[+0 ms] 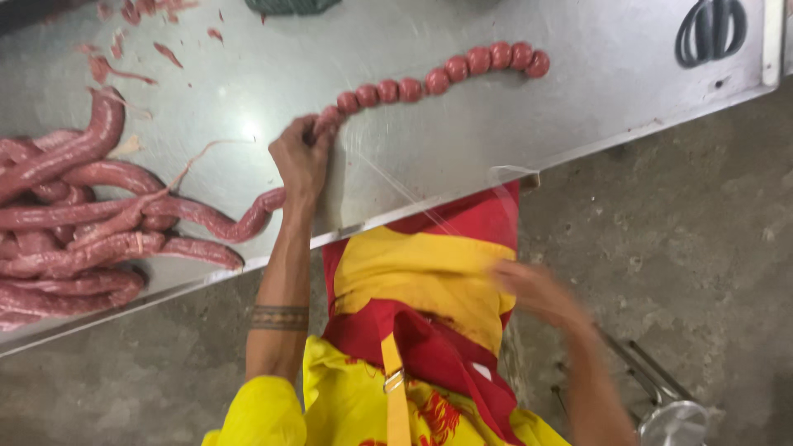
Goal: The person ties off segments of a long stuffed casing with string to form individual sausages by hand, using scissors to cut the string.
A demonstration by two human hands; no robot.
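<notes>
While its fingers curl closed around the sausage rope, the left hand (301, 161) rests on the steel table (578, 107), pinching the casing just where the long uncut length meets the tied-off part. From that grip a chain of small round sausage links (438, 78) runs up and to the right across the tabletop, ending in a slight curl near the far side. On the other side of the grip, the unlinked sausage (239, 221) bends down and leftward along the near edge of the table and joins a heap of sausage coils (66, 239) piled at the left end. A thin, pale string (396, 186) shows faintly, stretching from the left hand down across the table edge toward the right hand (533, 289). That hand is off the table, held in front of the body above the red and yellow apron (421, 281), and it is blurred; I cannot tell how far it is open or whether the string lies in it. Scraps of meat and casing (124, 70) lie scattered on the far left part of the table. A dark, ribbed object (710, 31) sits at the table's far right corner, well apart from the links. Below the table edge lies a grey concrete floor (677, 231), and a shiny metal object (673, 421) shows at the bottom right.
</notes>
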